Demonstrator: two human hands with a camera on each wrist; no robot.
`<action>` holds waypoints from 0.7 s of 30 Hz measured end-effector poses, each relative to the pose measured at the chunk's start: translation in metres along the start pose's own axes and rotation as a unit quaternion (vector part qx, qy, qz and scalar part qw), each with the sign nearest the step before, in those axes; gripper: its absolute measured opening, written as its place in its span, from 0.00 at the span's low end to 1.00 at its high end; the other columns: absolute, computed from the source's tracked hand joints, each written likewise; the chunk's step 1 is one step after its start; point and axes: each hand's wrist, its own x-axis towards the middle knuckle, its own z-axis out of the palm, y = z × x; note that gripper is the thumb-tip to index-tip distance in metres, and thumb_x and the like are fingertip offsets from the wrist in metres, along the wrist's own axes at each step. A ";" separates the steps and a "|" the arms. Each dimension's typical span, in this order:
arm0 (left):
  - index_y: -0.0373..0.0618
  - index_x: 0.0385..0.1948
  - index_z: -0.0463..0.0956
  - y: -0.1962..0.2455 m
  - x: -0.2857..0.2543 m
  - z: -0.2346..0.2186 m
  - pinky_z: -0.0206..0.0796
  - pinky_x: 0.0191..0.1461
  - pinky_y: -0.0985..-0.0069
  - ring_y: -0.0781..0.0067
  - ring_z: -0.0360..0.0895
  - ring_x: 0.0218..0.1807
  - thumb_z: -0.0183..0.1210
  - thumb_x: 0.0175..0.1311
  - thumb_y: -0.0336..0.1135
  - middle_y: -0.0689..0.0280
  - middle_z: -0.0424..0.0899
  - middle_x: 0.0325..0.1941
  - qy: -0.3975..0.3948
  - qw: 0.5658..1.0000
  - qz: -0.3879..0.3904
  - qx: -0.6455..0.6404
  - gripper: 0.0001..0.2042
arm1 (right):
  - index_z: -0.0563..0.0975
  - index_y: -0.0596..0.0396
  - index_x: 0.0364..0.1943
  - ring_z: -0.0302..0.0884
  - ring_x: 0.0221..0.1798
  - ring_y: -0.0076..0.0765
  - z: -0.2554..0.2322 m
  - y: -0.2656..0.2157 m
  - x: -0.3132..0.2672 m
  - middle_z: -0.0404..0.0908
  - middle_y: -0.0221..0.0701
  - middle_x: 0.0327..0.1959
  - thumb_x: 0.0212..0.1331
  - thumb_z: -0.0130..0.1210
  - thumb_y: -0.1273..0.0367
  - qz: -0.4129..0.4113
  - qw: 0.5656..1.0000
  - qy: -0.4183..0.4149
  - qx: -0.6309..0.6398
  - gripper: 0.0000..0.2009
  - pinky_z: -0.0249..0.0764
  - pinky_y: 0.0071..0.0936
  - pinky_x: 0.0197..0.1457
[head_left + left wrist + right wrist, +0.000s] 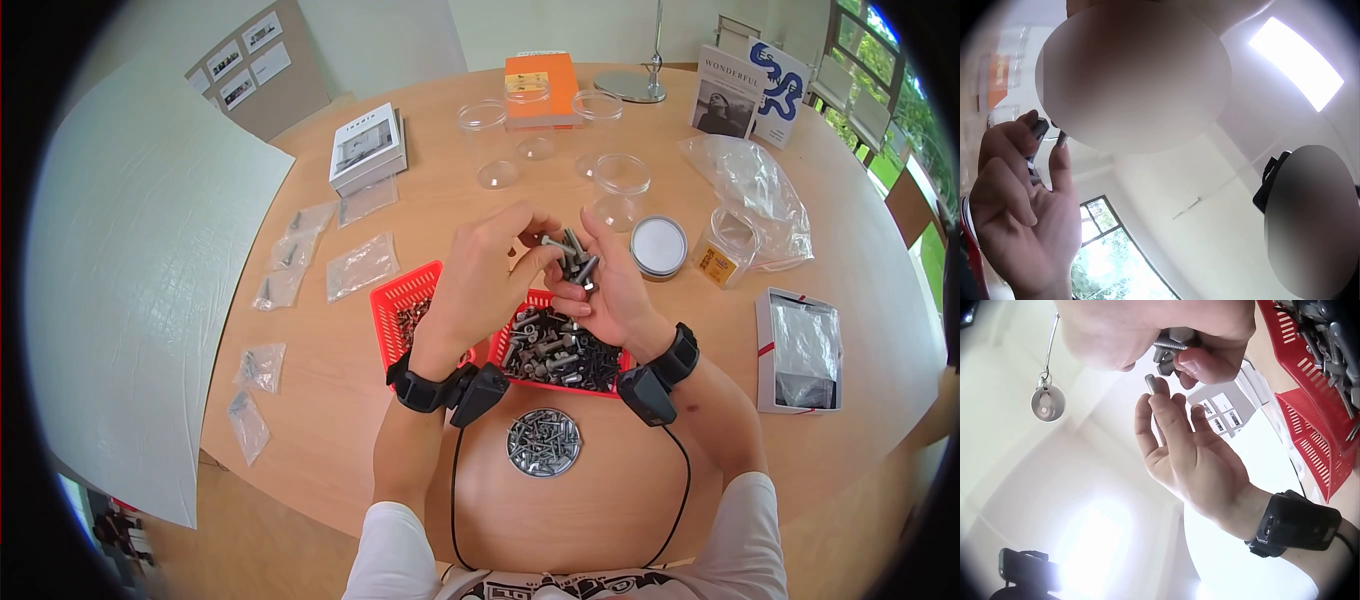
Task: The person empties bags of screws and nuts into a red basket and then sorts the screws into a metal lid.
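My right hand (618,290) holds several bolts (578,262) bunched in its curled fingers, above the red baskets. Facing it, my left hand (490,265) has its thumb and fingertips right at the bunch. In the right wrist view, the left hand (1194,450) pinches a single bolt (1150,384) by its fingertips, just below the right hand (1160,328) and its bolts (1169,353). The left wrist view shows the right hand (1029,200) curled around dark bolts (1039,129); a blurred patch covers much of that view.
Below the hands, one red basket (497,352) holds mixed bolts and another (386,300) smaller copper-coloured pieces. A round dish of screws (543,442) sits nearer the body. Small plastic bags (362,266) lie left; clear jars (622,176), a round lid (658,247) and an open box (764,372) stand beyond and right.
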 end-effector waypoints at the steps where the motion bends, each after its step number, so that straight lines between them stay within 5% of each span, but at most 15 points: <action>1: 0.39 0.40 0.80 -0.002 0.000 0.002 0.70 0.38 0.74 0.70 0.81 0.33 0.64 0.60 0.28 0.64 0.87 0.34 0.017 0.999 0.031 0.030 0.08 | 0.75 0.54 0.38 0.58 0.18 0.16 -0.001 -0.001 0.000 0.73 0.27 0.24 0.73 0.46 0.49 0.007 1.000 -0.004 -0.001 0.21 0.52 0.15 0.17; 3: 0.39 0.40 0.80 -0.007 0.001 0.006 0.70 0.38 0.73 0.69 0.79 0.33 0.65 0.60 0.28 0.64 0.86 0.33 0.051 0.991 0.091 0.090 0.08 | 0.75 0.55 0.38 0.58 0.18 0.16 -0.003 -0.001 0.001 0.73 0.27 0.24 0.74 0.48 0.52 0.003 1.000 0.001 -0.022 0.19 0.52 0.15 0.16; 6: 0.37 0.37 0.77 -0.001 0.000 -0.001 0.73 0.40 0.65 0.55 0.80 0.37 0.63 0.62 0.28 0.57 0.83 0.34 0.057 0.995 0.035 0.073 0.06 | 0.75 0.57 0.39 0.58 0.19 0.15 -0.006 -0.002 0.002 0.73 0.26 0.26 0.74 0.50 0.57 -0.027 0.997 0.019 -0.064 0.16 0.52 0.15 0.16; 9: 0.36 0.33 0.78 0.004 -0.004 -0.010 0.73 0.40 0.63 0.53 0.81 0.38 0.64 0.60 0.29 0.56 0.83 0.34 -0.055 0.994 -0.058 0.081 0.07 | 0.76 0.59 0.40 0.58 0.20 0.15 -0.009 -0.011 0.003 0.73 0.27 0.27 0.74 0.50 0.61 -0.056 0.997 0.008 -0.057 0.14 0.53 0.15 0.18; 12: 0.38 0.32 0.81 -0.025 -0.021 0.004 0.72 0.38 0.65 0.57 0.81 0.34 0.66 0.55 0.31 0.57 0.83 0.30 -0.174 0.954 0.009 0.245 0.07 | 0.76 0.60 0.42 0.59 0.21 0.15 -0.011 -0.018 0.004 0.74 0.28 0.29 0.74 0.51 0.63 -0.087 0.995 -0.006 -0.052 0.12 0.55 0.15 0.20; 15: 0.39 0.32 0.82 -0.039 -0.040 0.021 0.73 0.38 0.59 0.51 0.82 0.36 0.64 0.54 0.31 0.56 0.83 0.30 -0.263 0.900 -0.009 0.348 0.07 | 0.76 0.61 0.45 0.61 0.23 0.16 -0.008 -0.020 0.003 0.75 0.29 0.31 0.73 0.53 0.66 -0.120 0.991 -0.014 -0.060 0.11 0.57 0.16 0.22; 21: 0.39 0.31 0.80 -0.042 -0.045 0.029 0.73 0.41 0.56 0.48 0.82 0.37 0.60 0.53 0.28 0.55 0.82 0.30 -0.241 0.907 -0.010 0.347 0.06 | 0.75 0.63 0.53 0.63 0.26 0.16 -0.010 -0.019 0.005 0.75 0.30 0.34 0.71 0.53 0.69 -0.123 0.991 -0.002 -0.056 0.13 0.58 0.16 0.24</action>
